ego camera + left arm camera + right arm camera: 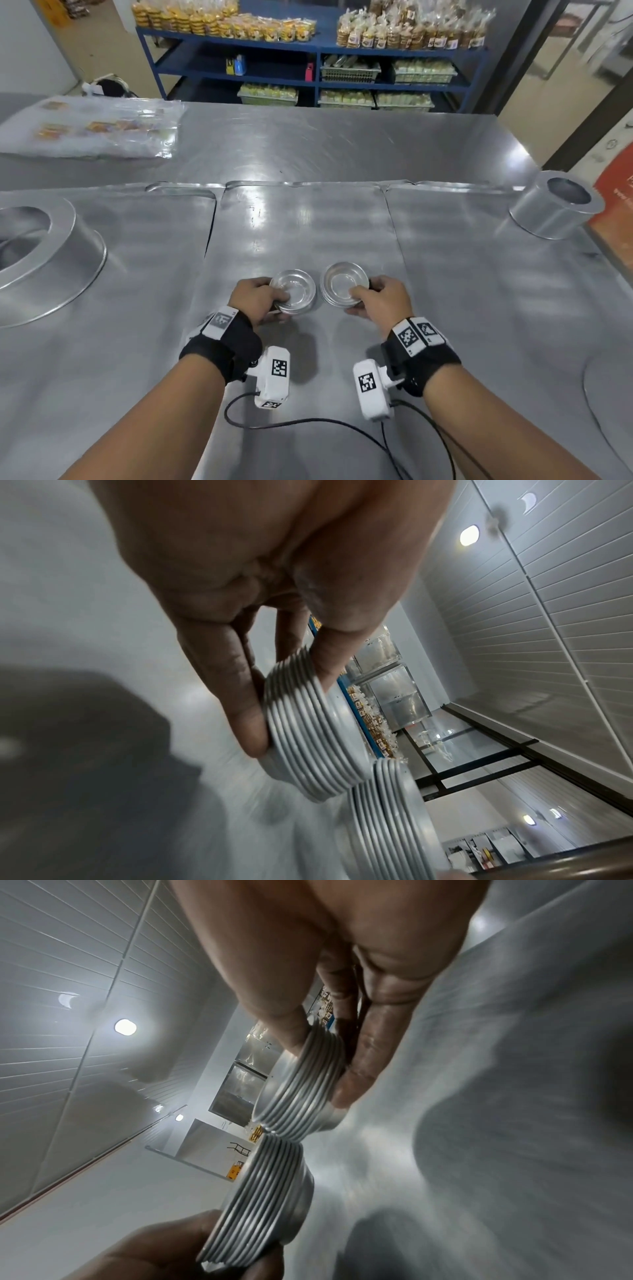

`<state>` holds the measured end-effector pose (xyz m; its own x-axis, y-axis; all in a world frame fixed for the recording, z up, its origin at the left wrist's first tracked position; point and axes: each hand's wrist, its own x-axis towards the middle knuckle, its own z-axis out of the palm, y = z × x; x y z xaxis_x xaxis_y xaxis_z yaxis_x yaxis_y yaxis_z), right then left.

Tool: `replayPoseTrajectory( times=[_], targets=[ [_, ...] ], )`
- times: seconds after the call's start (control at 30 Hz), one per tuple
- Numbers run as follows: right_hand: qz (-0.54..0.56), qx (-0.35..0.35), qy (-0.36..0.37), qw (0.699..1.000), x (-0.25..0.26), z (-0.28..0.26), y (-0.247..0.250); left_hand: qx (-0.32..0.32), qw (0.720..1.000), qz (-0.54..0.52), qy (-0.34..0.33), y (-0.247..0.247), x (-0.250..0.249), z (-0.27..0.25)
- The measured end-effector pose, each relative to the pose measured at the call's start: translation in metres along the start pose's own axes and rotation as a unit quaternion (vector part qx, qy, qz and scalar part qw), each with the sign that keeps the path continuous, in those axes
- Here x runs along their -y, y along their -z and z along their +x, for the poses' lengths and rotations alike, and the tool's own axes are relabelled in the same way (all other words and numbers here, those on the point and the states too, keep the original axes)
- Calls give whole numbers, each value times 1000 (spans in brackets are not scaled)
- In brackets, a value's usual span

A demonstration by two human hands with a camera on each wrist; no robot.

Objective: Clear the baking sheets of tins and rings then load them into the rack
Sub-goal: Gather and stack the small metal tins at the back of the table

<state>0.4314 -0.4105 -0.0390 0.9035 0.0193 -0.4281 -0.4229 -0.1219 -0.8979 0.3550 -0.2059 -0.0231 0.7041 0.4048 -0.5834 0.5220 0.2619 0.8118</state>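
Note:
Two stacks of several small round tins hang just above the middle baking sheet (301,222). My left hand (255,299) grips the left stack (294,291), thumb over its rim and fingers under it; the left wrist view shows that stack (308,731) pinched the same way. My right hand (380,301) grips the right stack (344,284), seen close in the right wrist view (301,1093). The stacks sit side by side, their rims nearly touching. A wide low ring (44,253) lies on the left sheet (144,260) and a tall ring (556,205) on the right sheet (479,274).
The three sheets lie edge to edge on a steel table (325,144). Clear bags of baked goods (92,126) lie at its far left. Blue shelving (308,65) with packed goods stands behind. Cables (308,419) trail from the wrist cameras near the front edge.

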Motion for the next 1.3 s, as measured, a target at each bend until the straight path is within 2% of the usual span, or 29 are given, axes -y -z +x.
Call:
replayPoseTrajectory(
  times=[0.13, 0.5, 0.67, 0.77, 0.87, 0.93, 1.03, 1.13, 1.3],
  targets=[
    [11, -2, -9, 1000, 32, 56, -26, -13, 1000, -11, -22, -3, -38, 53],
    [-15, -14, 34, 999, 108, 217, -91, -36, 997, -14, -71, -25, -146, 212],
    [-37, -27, 41, 998, 135, 279, -110, -53, 994, 26, -92, -34, -177, 274],
    [-90, -47, 61, 993, 141, 310, -121, -64, 988, 75, -116, -38, -190, 303],
    [-204, -68, 86, 973, 147, 322, -127, -78, 983, 116, -121, -40, -198, 327],
    [-237, -75, 90, 964, 151, 329, -128, -74, 984, 120, -114, -42, -202, 338],
    [-264, -81, 94, 956, 150, 347, -127, -67, 984, 133, -101, -46, -202, 352],
    [-267, -74, 86, 957, 150, 353, -132, -91, 974, 175, -108, -46, -199, 364],
    [-269, -74, 71, 957, 152, 351, -138, -76, 977, 156, -123, -47, -198, 371]
  ],
)
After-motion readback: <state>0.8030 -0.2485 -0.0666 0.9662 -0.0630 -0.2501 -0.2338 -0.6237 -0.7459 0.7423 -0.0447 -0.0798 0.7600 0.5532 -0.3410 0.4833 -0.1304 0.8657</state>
